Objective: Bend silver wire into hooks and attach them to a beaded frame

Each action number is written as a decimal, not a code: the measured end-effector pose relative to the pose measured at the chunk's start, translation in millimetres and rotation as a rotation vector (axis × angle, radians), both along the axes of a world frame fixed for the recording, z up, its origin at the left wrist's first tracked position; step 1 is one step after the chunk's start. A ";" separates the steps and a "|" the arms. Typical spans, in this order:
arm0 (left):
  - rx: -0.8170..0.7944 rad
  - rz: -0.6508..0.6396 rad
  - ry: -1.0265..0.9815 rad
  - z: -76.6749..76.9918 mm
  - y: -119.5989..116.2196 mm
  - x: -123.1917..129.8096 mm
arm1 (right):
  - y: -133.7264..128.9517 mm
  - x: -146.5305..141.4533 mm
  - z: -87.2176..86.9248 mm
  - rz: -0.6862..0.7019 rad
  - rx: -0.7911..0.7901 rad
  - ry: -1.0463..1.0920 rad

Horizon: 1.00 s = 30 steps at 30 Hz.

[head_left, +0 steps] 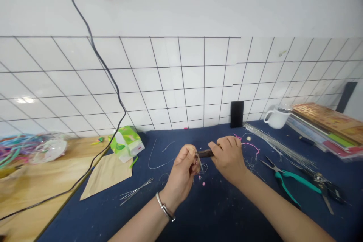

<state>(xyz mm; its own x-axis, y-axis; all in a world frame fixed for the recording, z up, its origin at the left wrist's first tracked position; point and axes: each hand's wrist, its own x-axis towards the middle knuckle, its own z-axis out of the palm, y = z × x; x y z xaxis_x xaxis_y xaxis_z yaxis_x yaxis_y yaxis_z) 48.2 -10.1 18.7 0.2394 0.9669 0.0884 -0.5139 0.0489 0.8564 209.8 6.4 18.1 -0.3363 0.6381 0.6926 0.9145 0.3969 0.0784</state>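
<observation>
Over the dark blue mat, my left hand [182,172] is closed in a pinch around a thin bent wire [200,163], which curves down from the fingertips. My right hand [229,159] is wrapped round a pair of pliers [204,154]; only the dark jaws show, pointing left and meeting the wire at my left fingertips. The fingers hide most of the handles and part of the wire. Just below the hands lies a small pink bead [203,183]. Short straight wires [136,191] rest left of my left wrist.
Teal-handled pliers [295,181] and another metal tool [323,183] lie at right. Behind them are long wires [278,145], a white mug [278,116] and stacked books [331,124]. A black cable [109,72] hangs at left, past a green-white packet [127,143] and brown paper [109,172].
</observation>
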 end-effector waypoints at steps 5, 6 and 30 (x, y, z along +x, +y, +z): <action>0.242 0.108 0.262 6.5 11.7 -19.3 | 14.3 6.6 -8.2 0.258 -0.398 0.298; 0.261 0.100 0.287 8.4 13.4 -22.8 | 15.2 6.0 -9.5 0.301 -0.498 0.367; 0.452 -0.128 0.420 16.8 17.9 -36.5 | -2.1 -9.3 -3.2 0.720 -1.122 0.568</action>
